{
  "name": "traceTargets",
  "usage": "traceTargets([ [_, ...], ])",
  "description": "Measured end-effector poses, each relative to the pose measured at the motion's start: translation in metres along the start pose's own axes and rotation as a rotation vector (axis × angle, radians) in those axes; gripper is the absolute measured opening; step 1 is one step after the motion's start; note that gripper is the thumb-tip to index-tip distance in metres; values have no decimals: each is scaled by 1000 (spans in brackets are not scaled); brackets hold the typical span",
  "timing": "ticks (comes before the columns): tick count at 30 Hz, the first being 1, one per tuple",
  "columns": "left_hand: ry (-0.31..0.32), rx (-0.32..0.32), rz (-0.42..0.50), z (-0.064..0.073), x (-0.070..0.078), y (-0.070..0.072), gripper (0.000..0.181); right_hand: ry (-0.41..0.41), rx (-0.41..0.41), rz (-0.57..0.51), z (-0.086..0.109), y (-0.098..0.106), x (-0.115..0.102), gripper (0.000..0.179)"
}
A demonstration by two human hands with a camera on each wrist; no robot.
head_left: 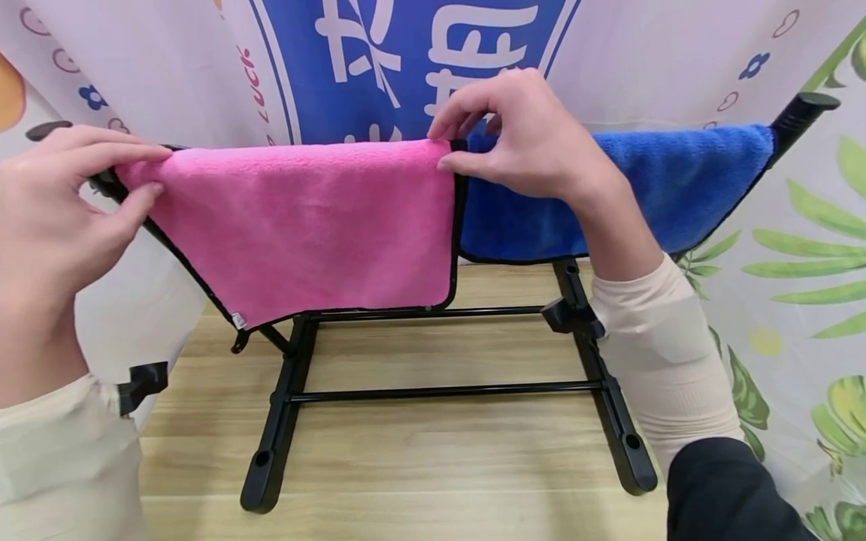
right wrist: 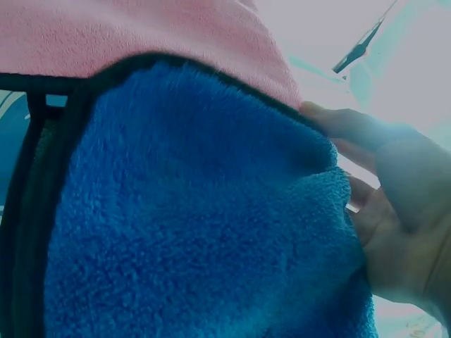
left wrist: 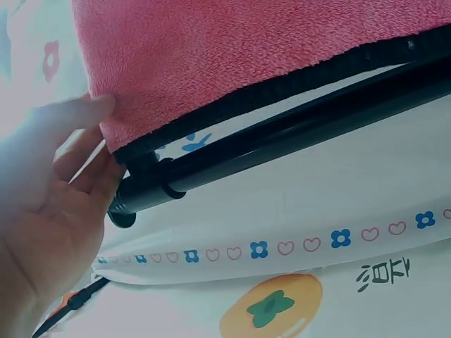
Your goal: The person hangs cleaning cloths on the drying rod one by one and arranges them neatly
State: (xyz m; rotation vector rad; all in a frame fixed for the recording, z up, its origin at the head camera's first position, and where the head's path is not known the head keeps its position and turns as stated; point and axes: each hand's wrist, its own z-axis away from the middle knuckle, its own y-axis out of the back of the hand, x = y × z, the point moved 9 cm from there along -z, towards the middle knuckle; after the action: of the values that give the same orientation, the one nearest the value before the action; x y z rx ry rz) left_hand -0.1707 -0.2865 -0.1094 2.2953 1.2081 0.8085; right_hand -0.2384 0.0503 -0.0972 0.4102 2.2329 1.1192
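A pink towel (head_left: 311,225) with black edging hangs folded over the top bar of a black rack (head_left: 440,391). At its upper left corner my left hand (head_left: 61,203) pinches the cloth between thumb and fingers, close to the bar's end. My right hand (head_left: 534,135) pinches the towel's upper right edge, thumb in front and fingers over the top. A blue towel (head_left: 670,188), also black-edged, hangs on the right half of the bar, partly behind my right wrist. In the right wrist view, blue cloth (right wrist: 197,197) lies right by the right hand's fingers.
The rack stands on a wood-grain tabletop (head_left: 433,466), its two feet pointing toward me. Behind it hangs a white curtain (head_left: 663,60) with a blue printed panel (head_left: 406,45). Leaf-patterned cloth (head_left: 812,263) covers the right side.
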Motion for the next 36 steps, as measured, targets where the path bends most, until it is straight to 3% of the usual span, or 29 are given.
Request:
traceTargets([
  [10,32,70,60,-4,-4,3,12,30,43,45,1,2,-8,14],
  [13,-18,48,46,-5,-1,4,16,26,49,46,1,2,-8,13],
  [17,6,56,46,-7,-3,4,19,7,55,28,0,3,-7,13],
  [20,77,93,70,-8,-10,4,18,-16,59,-2,-1,4,-5,13],
  [24,83,98,62,-11,-11,3,17,-50,66,-33,-2,6,-4,13],
  [31,105,107,-15,-15,-9,3,21,-15,79,31,-3,7,-8,13],
  [36,135,124,-75,-20,-10,5,26,-15,98,-10,-6,8,-7,13],
])
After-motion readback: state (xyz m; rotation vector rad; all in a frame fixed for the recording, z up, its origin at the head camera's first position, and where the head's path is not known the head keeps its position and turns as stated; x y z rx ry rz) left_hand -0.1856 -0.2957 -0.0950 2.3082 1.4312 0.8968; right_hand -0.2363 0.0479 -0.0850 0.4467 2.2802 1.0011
